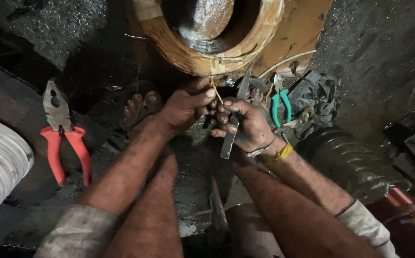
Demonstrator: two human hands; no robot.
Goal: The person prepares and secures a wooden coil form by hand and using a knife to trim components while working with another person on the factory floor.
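Left hand pinches copper wire; right hand grips blade at its 9 o'clock. A slip risks nicking fingers.

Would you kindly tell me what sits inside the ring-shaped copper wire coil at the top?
Inside the copper wire coil stands a rounded, shiny metal core. Around it the hollow is dark, and its top runs out of the picture, so anything deeper cannot be seen.
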